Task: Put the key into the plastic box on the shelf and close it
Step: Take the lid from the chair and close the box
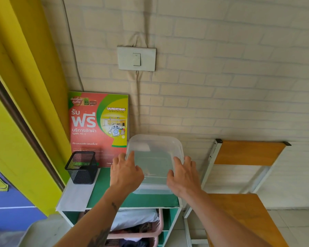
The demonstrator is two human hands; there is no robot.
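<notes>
A clear plastic box (154,188) stands on the green top of the shelf (132,200). Its translucent lid (155,148) lies over the box, raised at the far edge. My left hand (126,172) grips the lid's left edge and my right hand (183,175) grips its right edge. Through the lid a small faint object (148,173) shows inside the box; I cannot tell whether it is the key.
A black mesh pen holder (81,167) stands at the shelf's left, a red and green laundry poster (98,127) leans on the wall behind. A wooden chair (246,175) is right of the shelf. Pink baskets (146,232) sit below. A light switch (136,58) is above.
</notes>
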